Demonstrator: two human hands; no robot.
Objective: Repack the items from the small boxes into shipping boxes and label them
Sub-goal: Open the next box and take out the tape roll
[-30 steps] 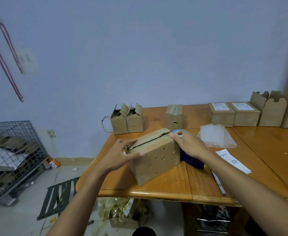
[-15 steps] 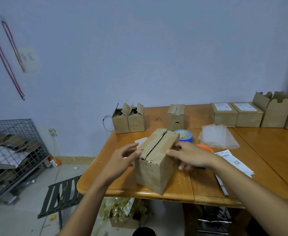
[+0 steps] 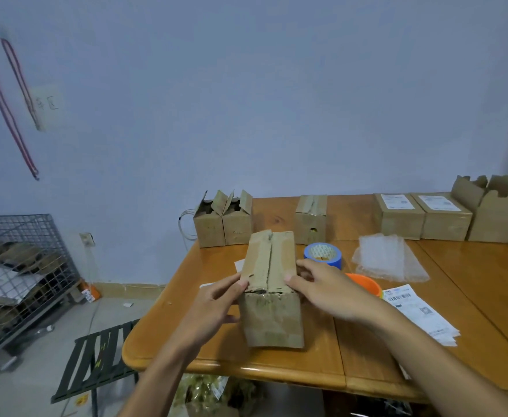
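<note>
Both are on it: the left grip (image 3: 213, 305) pinches the near left top corner of the cardboard box (image 3: 272, 314), and the right grip (image 3: 327, 293) clasps its right top edge, thumb on the flap. The box stands between them on the desk (image 3: 306, 365), long axis running straight away (seam untaped, contents hidden). Beyond, the blue tape roll (image 3: 323, 255) lies nearer the right. Farther back, two small boxes (image 3: 222, 224) stand flaps-up.

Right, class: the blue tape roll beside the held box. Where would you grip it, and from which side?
Probably its rim, from above: the blue tape roll lies flat, core hole facing up, so a thumb can hook inside and fingers pinch the outer wall. Come from the right; the box stands close on its left.
</note>
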